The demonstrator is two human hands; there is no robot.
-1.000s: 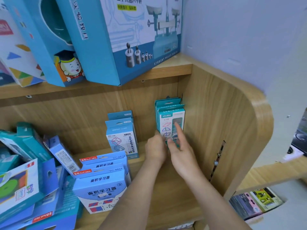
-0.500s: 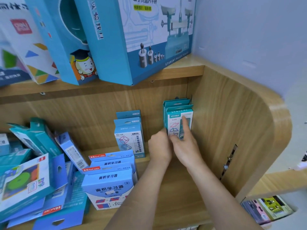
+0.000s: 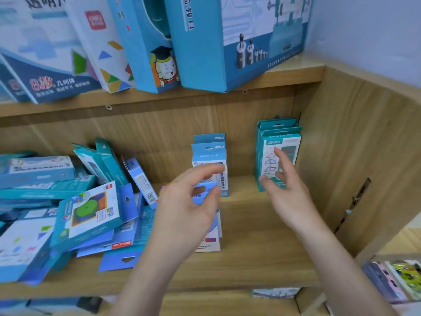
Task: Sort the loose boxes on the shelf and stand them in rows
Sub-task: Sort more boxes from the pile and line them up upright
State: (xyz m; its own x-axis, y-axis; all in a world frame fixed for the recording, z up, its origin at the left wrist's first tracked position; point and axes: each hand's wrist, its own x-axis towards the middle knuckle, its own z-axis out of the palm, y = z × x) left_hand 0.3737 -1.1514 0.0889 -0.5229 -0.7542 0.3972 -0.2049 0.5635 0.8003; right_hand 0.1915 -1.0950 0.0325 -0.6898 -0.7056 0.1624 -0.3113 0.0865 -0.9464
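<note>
Two teal boxes stand one behind the other at the right end of the wooden shelf. My right hand hovers just in front of them, fingers loose and holding nothing. Two light blue boxes stand in a row mid-shelf. My left hand hangs with spread fingers over a flat stack of blue boxes and hides most of it; a blue hang tab shows between the fingers. A jumbled pile of loose blue and teal boxes fills the left side.
Large boxes lean on the upper shelf, overhanging its front edge. The wooden side panel closes the shelf at the right. Bare shelf board lies between the two standing rows. Colourful packets sit lower right.
Both hands have come off the front teal box. My left hand swung left over the flat blue stack, and my right hand drew back a little. The view shifted left.
</note>
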